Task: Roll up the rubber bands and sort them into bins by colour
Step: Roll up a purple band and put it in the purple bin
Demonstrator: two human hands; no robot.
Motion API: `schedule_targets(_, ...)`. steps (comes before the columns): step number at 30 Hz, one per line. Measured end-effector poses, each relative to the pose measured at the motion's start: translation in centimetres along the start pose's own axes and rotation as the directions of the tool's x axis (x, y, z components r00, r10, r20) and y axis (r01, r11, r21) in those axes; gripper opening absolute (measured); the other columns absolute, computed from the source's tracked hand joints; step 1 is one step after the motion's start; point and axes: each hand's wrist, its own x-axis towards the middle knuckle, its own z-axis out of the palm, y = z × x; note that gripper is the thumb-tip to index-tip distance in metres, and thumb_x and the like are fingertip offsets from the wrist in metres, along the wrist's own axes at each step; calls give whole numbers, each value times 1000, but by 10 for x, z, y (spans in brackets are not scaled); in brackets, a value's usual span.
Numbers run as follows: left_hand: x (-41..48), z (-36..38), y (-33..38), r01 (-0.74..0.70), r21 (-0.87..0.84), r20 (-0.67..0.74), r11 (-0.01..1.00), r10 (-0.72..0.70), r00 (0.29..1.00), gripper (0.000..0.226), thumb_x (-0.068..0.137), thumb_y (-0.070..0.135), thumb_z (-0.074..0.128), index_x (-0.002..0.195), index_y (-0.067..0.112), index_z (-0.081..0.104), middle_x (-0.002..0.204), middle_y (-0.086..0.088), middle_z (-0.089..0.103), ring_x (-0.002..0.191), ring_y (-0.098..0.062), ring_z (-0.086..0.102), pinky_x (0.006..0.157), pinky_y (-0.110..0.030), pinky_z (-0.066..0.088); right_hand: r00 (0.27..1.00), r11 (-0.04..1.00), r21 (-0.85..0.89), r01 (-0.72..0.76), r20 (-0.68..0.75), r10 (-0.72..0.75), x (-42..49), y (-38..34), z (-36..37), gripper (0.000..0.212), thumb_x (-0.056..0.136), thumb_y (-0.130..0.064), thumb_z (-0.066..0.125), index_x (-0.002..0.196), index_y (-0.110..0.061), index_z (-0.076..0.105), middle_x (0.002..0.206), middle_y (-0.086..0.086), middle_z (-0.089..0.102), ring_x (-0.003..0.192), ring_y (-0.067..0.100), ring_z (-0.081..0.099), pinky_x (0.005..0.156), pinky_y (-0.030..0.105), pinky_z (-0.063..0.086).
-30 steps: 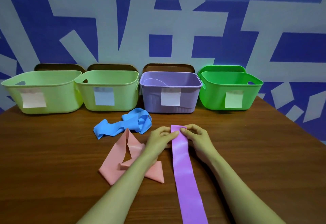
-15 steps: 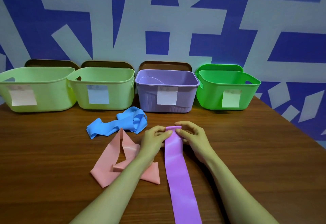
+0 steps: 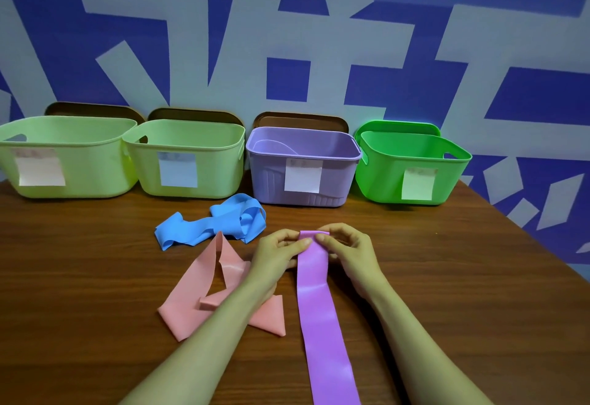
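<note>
Your left hand (image 3: pixel 278 256) and right hand (image 3: pixel 352 254) both pinch the far end of the purple band (image 3: pixel 319 315), flat on the surface (image 3: pixel 79 277) — make the first turn tight and square, edges aligned.

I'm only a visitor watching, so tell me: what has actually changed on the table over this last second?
Very little. The left hand and the right hand kept pinching the far end of the purple band and turned it over towards the person into a first small fold. The blue band, the pink band and the purple bin stayed where they were.
</note>
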Motion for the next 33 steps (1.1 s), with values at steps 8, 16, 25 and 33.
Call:
schedule_targets(8,-1,0,-1,-10,-47,-26,999,9,1000,10,85,11,68,94,9,67,88,-9,71,79,-14,71,65,-22,55,1000,1000,21,9,25,-10,-2,-6,0,9,85,-6,69,92,-12,71,86,5,73,78,13,66,61,21,51)
schedule_targets(16,0,-2,0,34,-73,22,997,-32,999,17,87,14,66,102,10,70,98,-9,72,90,-19,70,77,-30,56,996,996,-23,81,34,-80,-3,-6,1,13,89,-3,64,92,-13,73,92,2,72,82,8,64,62,18,49)
schedule_targets(25,-1,-1,4,22,-153,87,988,-9,996,19,87,20,65,100,8,71,87,-6,73,82,-14,69,74,-28,55,961,942,-188,277,71,-268,-1,2,1,29,89,6,58,89,-20,70,99,5,67,96,17,66,84,22,51)
schedule_targets(33,1,0,-2,-50,-96,-15,994,49,999,4,86,12,66,87,13,70,79,-4,72,75,-14,69,69,-28,56,980,952,-238,195,86,-179,0,-1,1,17,89,-2,61,99,-15,68,99,-5,70,94,5,64,79,18,49)
